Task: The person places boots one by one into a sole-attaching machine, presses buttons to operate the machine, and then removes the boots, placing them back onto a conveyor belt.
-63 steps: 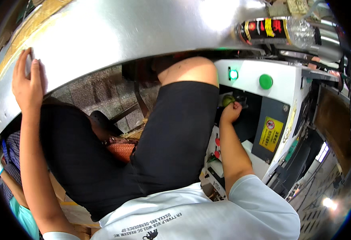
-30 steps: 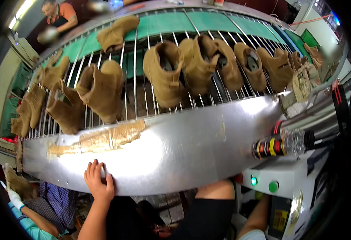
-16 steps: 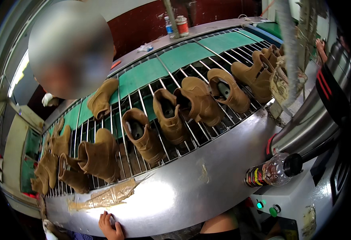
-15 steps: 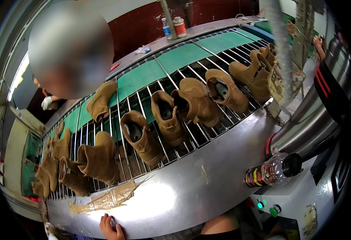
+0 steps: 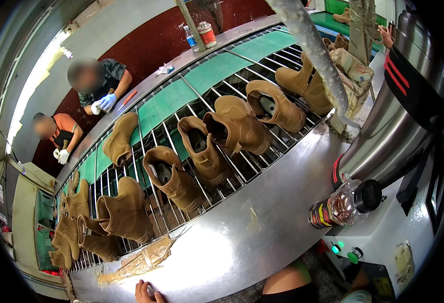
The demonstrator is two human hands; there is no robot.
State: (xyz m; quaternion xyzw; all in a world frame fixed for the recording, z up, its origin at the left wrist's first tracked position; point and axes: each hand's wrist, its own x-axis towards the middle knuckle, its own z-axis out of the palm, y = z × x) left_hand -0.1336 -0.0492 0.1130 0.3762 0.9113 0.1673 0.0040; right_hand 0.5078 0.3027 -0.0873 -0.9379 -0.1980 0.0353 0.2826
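My left hand rests at the near edge of the metal counter, fingers loosely bent and apart, nothing visible in them. Part of it is cut off by the lower picture edge. My right hand is out of sight. Beside the left hand, brown tape is stuck to the counter. Beyond the counter, several tan ankle boots stand or lean on a rack of metal rods; the closest to my hand is a boot at the left. Other boots stand mid-rack, and one boot lies on the far side.
A plastic bottle with a black cap and a large steel cylinder stand at the right, above green buttons. A grey hose hangs before a post. Two gloved co-workers are across the rack. My bare knee shows below.
The view has turned slightly, shifting the far side of the scene leftward. Two co-workers across the rack now show clearly. My left hand remains at the counter's edge.
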